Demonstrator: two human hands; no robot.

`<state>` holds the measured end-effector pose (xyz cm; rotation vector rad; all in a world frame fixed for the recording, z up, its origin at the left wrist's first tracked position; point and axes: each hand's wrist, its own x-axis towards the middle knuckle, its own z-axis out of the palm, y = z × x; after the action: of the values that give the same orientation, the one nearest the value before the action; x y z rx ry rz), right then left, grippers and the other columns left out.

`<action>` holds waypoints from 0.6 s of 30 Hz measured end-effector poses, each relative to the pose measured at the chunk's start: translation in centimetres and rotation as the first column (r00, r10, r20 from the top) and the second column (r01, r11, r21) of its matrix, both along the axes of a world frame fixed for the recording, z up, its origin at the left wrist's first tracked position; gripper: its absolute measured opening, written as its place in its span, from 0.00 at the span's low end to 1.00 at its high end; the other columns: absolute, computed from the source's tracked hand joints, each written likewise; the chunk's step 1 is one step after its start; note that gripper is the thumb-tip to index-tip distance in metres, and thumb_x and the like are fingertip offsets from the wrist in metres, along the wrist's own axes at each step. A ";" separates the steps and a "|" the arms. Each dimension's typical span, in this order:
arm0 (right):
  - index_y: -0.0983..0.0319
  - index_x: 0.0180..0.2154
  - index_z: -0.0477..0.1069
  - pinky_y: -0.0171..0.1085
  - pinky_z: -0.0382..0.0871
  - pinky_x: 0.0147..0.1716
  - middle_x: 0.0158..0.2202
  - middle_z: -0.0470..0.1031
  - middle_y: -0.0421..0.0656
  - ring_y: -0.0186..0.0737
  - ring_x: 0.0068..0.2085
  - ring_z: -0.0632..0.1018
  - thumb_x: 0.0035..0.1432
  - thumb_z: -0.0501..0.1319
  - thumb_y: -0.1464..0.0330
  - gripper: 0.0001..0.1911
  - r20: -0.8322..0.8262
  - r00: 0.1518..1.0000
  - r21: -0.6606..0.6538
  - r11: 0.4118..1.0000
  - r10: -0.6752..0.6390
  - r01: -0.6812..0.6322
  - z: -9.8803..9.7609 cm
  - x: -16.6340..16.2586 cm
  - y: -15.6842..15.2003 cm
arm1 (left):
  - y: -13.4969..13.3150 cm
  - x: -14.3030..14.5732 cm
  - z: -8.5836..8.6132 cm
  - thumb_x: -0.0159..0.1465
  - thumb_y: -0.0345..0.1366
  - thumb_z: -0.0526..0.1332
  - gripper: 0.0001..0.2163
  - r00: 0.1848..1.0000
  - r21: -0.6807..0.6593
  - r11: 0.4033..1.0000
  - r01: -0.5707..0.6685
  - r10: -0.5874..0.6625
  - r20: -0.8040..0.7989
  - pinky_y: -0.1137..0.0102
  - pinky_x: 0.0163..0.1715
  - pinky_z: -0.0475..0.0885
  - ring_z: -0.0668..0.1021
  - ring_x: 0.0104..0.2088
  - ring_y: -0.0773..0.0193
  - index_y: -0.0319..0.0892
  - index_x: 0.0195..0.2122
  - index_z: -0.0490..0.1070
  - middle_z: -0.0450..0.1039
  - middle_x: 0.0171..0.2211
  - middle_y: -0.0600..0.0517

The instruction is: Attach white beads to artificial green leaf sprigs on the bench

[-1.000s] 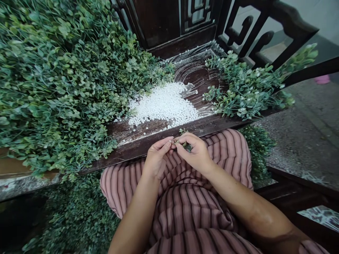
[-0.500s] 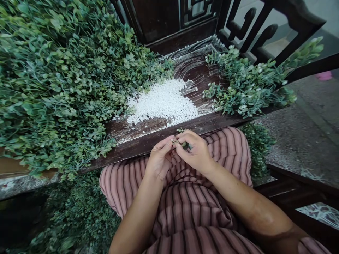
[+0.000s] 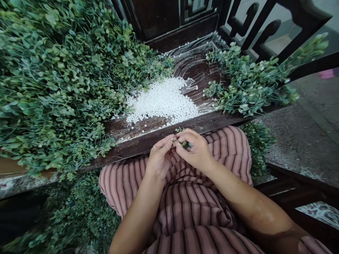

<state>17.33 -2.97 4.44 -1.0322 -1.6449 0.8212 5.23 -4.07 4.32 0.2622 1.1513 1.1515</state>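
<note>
Above my lap, my left hand [image 3: 159,157] and my right hand [image 3: 197,150] meet at their fingertips. A small green artificial sprig [image 3: 187,144] is held in my right hand, its leaves poking out between and beyond the fingers. My left thumb and forefinger are pinched together at the sprig's near end; whatever small piece they grip is too tiny to make out. Just past my hands, a heap of small white beads [image 3: 164,100] is spread on the dark wooden seat [image 3: 132,135].
A large mass of artificial greenery [image 3: 66,77] covers the left side. To the right lies a smaller bunch with white tips [image 3: 246,84], against the carved wooden armrest [image 3: 286,38]. More foliage [image 3: 79,215] sits below the seat at lower left.
The view has shifted very slightly. Both hands stay together in the same pinching pose around the sprig.
</note>
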 end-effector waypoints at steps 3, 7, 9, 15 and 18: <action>0.60 0.22 0.60 0.36 0.67 0.33 0.28 0.69 0.41 0.36 0.32 0.73 0.49 0.55 0.76 0.08 0.022 1.000 -0.008 1.000 -0.005 0.005 0.0 0.0 0.0 | 0.0 0.1 0.1 0.40 0.33 0.71 0.10 1.000 0.008 1.000 -0.016 0.016 -0.018 0.73 0.35 0.70 0.76 0.27 0.71 0.42 0.25 0.76 0.77 0.26 0.53; 0.60 0.22 0.60 0.35 0.66 0.32 0.28 0.69 0.41 0.35 0.32 0.72 0.49 0.55 0.76 0.08 0.018 0.999 0.003 1.000 -0.030 0.030 0.0 0.0 0.1 | 0.1 0.5 0.3 0.37 0.33 0.72 0.11 0.998 0.021 0.998 -0.054 0.054 -0.037 0.71 0.37 0.71 0.77 0.29 0.68 0.41 0.24 0.77 0.78 0.27 0.51; 0.60 0.22 0.60 0.35 0.66 0.33 0.27 0.70 0.41 0.35 0.31 0.72 0.50 0.55 0.75 0.08 0.009 0.999 -0.003 0.999 -0.050 0.050 0.0 -0.2 0.1 | 0.1 0.8 0.4 0.36 0.34 0.73 0.12 0.996 0.038 0.997 -0.070 0.072 -0.053 0.70 0.38 0.71 0.77 0.29 0.67 0.41 0.23 0.77 0.78 0.27 0.51; 0.59 0.22 0.61 0.38 0.67 0.35 0.28 0.70 0.42 0.37 0.34 0.74 0.50 0.55 0.75 0.08 -0.004 0.993 -0.044 0.992 -0.119 0.118 -0.2 -0.6 -0.1 | 0.1 1.1 0.2 0.41 0.35 0.71 0.10 0.992 0.113 0.991 -0.066 0.077 -0.104 0.67 0.43 0.70 0.78 0.32 0.65 0.41 0.26 0.77 0.79 0.29 0.51; 0.60 0.22 0.62 0.38 0.68 0.36 0.28 0.71 0.42 0.38 0.34 0.74 0.50 0.56 0.75 0.08 -0.019 0.992 -0.065 0.990 -0.128 0.127 -0.3 -0.7 -0.2 | 0.1 1.1 0.0 0.42 0.35 0.71 0.09 0.986 0.162 0.986 -0.046 0.072 -0.153 0.67 0.43 0.70 0.78 0.33 0.65 0.41 0.26 0.77 0.79 0.29 0.51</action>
<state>16.63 -3.12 4.11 -1.1559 -1.5250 0.8011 6.33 -4.00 4.29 0.4513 1.2149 1.2952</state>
